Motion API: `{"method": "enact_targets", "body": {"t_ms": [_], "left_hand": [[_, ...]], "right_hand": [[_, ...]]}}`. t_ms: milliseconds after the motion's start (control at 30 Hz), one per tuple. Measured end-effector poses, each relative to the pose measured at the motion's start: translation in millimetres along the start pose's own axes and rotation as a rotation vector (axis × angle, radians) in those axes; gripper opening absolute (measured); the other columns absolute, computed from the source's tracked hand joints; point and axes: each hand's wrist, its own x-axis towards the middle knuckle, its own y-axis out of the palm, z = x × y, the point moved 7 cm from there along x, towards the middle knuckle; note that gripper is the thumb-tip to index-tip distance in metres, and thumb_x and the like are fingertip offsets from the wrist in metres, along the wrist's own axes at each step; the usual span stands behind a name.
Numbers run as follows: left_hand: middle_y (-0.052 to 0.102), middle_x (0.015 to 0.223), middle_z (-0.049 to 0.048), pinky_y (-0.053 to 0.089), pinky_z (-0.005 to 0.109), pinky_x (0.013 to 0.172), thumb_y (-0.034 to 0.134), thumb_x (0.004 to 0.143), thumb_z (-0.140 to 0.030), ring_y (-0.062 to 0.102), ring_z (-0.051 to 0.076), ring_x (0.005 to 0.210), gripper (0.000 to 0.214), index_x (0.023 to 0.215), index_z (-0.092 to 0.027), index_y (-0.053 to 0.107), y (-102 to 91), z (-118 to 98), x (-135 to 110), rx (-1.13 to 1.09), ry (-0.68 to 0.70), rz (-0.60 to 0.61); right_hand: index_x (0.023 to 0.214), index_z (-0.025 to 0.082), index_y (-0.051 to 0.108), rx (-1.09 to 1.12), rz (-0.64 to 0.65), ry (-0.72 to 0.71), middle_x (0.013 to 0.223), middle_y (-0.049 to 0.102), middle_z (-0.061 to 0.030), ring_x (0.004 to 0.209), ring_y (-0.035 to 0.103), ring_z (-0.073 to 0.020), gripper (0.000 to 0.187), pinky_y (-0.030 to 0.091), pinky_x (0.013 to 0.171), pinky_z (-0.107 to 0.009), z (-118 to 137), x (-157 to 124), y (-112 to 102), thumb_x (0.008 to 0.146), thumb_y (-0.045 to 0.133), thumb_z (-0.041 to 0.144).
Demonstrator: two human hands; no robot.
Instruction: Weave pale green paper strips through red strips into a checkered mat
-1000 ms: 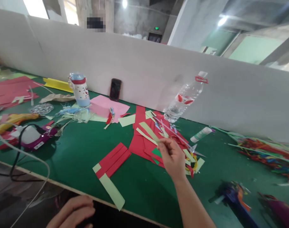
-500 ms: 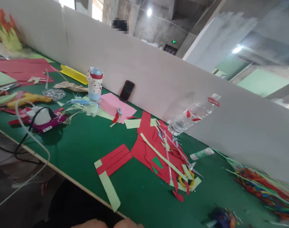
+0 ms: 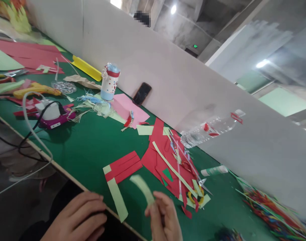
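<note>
In the head view, a pale green paper strip (image 3: 142, 188) is pinched in the right hand (image 3: 163, 217) above the near edge of the green bench (image 3: 92, 147). The left hand (image 3: 77, 217) is laid loosely spread on dark cloth below that edge, with nothing gripped. Red paper sheets (image 3: 158, 157) are scattered mid-bench. A white partition (image 3: 168, 77) is set along the far side, with a phone (image 3: 141, 94) leaned on it. A bare concrete ceiling is seen beyond.
</note>
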Motion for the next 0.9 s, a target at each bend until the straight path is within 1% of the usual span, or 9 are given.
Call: {"method": "enact_targets", "body": {"t_ms": [67,133,267,333,400,567,667,800,900], "left_hand": [[0.07,0.118,-0.0006,0.042,0.031,0.111,0.066,0.087,-0.024,0.056,0.018,0.125,0.021,0.109,-0.027,0.068,-3.2,13,10,0.105,-0.02,-0.006],[0.067,0.126,-0.002,0.033,0.038,0.119,0.064,0.089,-0.022,0.052,0.018,0.131,0.024,0.111,-0.028,0.067,0.8,25,18,0.149,-0.017,0.021],[0.065,0.133,-0.0012,0.033,0.039,0.119,0.06,0.093,-0.028,0.052,0.018,0.131,0.038,0.13,-0.027,0.059,15.1,41,26,0.169,0.054,0.108],[0.066,0.131,-0.0012,0.036,0.038,0.118,0.059,0.094,-0.03,0.055,0.018,0.128,0.041,0.134,-0.028,0.056,20.5,46,27,0.153,0.065,0.162],[0.068,0.129,-0.0021,0.037,0.037,0.117,0.059,0.094,-0.031,0.058,0.017,0.125,0.04,0.133,-0.028,0.056,23.4,48,27,0.137,0.068,0.202],[0.068,0.128,-0.0033,0.04,0.035,0.114,0.057,0.094,-0.033,0.06,0.017,0.123,0.039,0.133,-0.029,0.056,25.4,49,27,0.147,0.062,0.235],[0.068,0.128,-0.0024,0.041,0.036,0.113,0.057,0.094,-0.035,0.06,0.018,0.123,0.038,0.132,-0.03,0.057,27.4,50,26,0.138,0.062,0.26],[0.068,0.129,-0.0012,0.042,0.037,0.112,0.057,0.095,-0.034,0.06,0.019,0.124,0.038,0.132,-0.03,0.056,28.6,52,26,0.103,0.037,0.291],[0.067,0.129,-0.0016,0.043,0.037,0.111,0.058,0.094,-0.033,0.06,0.018,0.123,0.039,0.133,-0.029,0.055,28.5,53,26,0.078,0.012,0.287]], "right_hand": [[0.107,0.023,0.061,-0.013,0.023,0.005,0.073,0.066,-0.0008,0.042,0.049,-0.0099,0.028,0.041,0.04,-0.02,4,18,-3,0.096,0.052,0.047],[0.098,0.022,0.062,-0.063,0.1,-0.033,0.07,0.062,0.0008,0.041,0.045,-0.009,0.025,0.039,0.041,-0.02,8,29,0,0.099,0.046,0.041],[0.097,0.022,0.065,-0.236,0.267,-0.216,0.075,0.063,-0.0016,0.06,0.061,-0.0134,0.023,0.05,0.056,-0.021,17,29,19,0.1,0.042,0.026],[0.105,0.023,0.064,-0.322,0.291,-0.341,0.092,0.068,-0.0053,0.079,0.067,-0.0174,0.016,0.054,0.07,-0.024,22,22,29,0.095,0.052,0.025],[0.105,0.023,0.063,-0.376,0.307,-0.445,0.095,0.069,-0.0059,0.087,0.067,-0.0211,0.017,0.055,0.075,-0.027,25,14,38,0.09,0.064,0.031],[0.091,0.022,0.06,-0.42,0.378,-0.541,0.081,0.063,-0.0029,0.076,0.059,-0.0225,0.034,0.051,0.066,-0.031,23,0,53,0.079,0.075,0.05],[0.088,0.022,0.059,-0.452,0.398,-0.553,0.08,0.061,-0.0023,0.075,0.057,-0.0221,0.026,0.048,0.066,-0.032,21,-2,55,0.08,0.075,0.041],[0.089,0.022,0.06,-0.467,0.415,-0.624,0.078,0.06,-0.0031,0.074,0.055,-0.0207,0.004,0.045,0.064,-0.03,24,-3,56,0.091,0.06,0.025],[0.083,0.022,0.059,-0.496,0.417,-0.622,0.073,0.056,-0.0024,0.072,0.053,-0.0197,0.014,0.042,0.062,-0.029,24,-1,57,0.095,0.052,0.019]]}}
